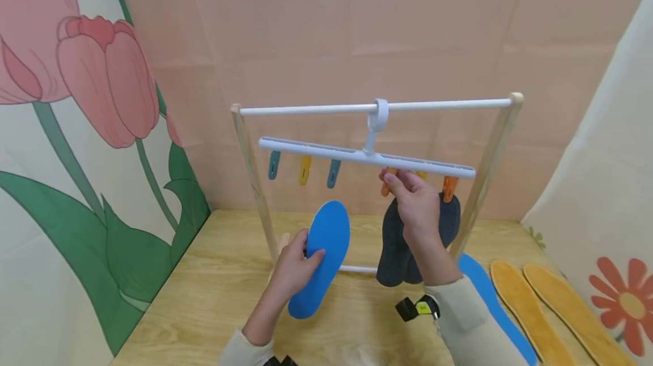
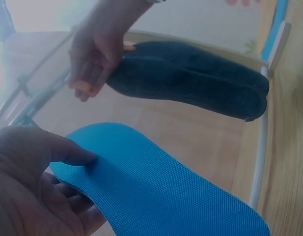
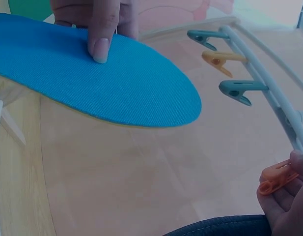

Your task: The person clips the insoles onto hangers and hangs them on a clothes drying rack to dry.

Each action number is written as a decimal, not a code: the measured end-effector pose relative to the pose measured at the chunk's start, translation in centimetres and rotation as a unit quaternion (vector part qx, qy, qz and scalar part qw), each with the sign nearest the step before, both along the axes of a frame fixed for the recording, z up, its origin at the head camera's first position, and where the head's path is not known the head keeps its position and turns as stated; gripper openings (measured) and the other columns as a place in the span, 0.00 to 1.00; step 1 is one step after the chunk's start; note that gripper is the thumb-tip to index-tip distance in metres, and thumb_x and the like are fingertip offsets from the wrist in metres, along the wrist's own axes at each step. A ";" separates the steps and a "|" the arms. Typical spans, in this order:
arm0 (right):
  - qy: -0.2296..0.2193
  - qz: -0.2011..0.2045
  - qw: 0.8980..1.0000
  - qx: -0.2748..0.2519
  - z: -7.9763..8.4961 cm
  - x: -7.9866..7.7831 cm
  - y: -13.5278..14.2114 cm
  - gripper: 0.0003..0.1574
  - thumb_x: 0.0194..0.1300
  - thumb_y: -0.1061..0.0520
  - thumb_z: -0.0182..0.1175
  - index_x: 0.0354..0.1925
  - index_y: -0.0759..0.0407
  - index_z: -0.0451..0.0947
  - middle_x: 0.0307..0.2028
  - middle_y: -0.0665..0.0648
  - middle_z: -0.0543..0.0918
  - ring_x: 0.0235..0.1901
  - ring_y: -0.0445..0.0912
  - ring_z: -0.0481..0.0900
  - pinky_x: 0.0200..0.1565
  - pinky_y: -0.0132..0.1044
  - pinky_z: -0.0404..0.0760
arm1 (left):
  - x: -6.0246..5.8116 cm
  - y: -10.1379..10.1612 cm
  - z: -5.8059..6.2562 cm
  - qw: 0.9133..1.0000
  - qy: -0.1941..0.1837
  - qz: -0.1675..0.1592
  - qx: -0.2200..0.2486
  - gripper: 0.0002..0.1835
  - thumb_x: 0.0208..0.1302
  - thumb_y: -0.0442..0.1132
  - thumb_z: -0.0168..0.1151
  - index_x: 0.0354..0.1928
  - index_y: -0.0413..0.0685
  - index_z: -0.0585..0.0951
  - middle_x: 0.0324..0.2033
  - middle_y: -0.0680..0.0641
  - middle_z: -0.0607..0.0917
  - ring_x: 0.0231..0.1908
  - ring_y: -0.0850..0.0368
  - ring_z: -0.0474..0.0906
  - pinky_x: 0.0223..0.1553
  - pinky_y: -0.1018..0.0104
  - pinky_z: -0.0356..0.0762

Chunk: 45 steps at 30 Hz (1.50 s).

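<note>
Above the worktop (image 1: 204, 298), the left hand (image 1: 295, 267) grips one blue insole (image 1: 329, 258) between fingers and thumb, long axis steep, upper end leaning right. It is left of and lower than the hanger's (image 1: 316, 151) orange clip (image 1: 386, 186), which the right hand (image 1: 420, 207) pinches.
</note>
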State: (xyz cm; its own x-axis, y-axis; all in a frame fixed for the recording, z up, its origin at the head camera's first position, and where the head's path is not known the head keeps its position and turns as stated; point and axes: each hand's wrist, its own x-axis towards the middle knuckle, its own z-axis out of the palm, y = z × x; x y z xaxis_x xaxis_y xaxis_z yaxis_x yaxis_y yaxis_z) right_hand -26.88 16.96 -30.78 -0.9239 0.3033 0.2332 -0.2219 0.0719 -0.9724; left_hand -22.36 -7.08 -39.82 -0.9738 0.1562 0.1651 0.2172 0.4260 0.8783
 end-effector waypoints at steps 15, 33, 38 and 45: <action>0.001 0.000 1.000 0.004 -0.1 0.1 0.0 0.27 0.66 0.41 0.67 0.58 0.51 0.84 0.50 0.50 0.88 0.60 0.45 0.79 0.72 0.51 0.65 | -0.7 1.3 0.3 1.000 0.002 -0.020 0.007 0.20 0.74 0.40 0.60 0.64 0.42 0.73 0.55 0.37 0.84 0.50 0.40 0.83 0.48 0.35 0.81; 0.009 0.001 1.000 0.005 0.0 0.3 -0.3 0.25 0.66 0.41 0.66 0.56 0.51 0.85 0.50 0.51 0.88 0.58 0.47 0.79 0.71 0.53 0.66 | -1.3 3.0 0.8 0.999 0.016 -0.043 0.009 0.20 0.75 0.40 0.59 0.63 0.42 0.73 0.54 0.38 0.84 0.50 0.40 0.84 0.48 0.36 0.81; 0.012 -0.001 1.000 0.009 0.1 0.3 -0.3 0.26 0.66 0.41 0.66 0.57 0.51 0.85 0.50 0.51 0.88 0.58 0.46 0.80 0.70 0.52 0.67 | -1.4 3.2 0.9 0.999 0.012 -0.044 0.014 0.20 0.75 0.41 0.59 0.64 0.42 0.72 0.55 0.37 0.84 0.51 0.39 0.84 0.49 0.34 0.80; 0.011 -0.008 1.000 0.010 0.0 0.3 -0.4 0.26 0.67 0.42 0.66 0.58 0.52 0.84 0.50 0.51 0.88 0.57 0.46 0.81 0.69 0.52 0.68 | -1.6 3.9 0.9 0.998 0.008 -0.046 0.029 0.21 0.75 0.41 0.59 0.64 0.42 0.72 0.56 0.37 0.83 0.52 0.39 0.83 0.50 0.34 0.80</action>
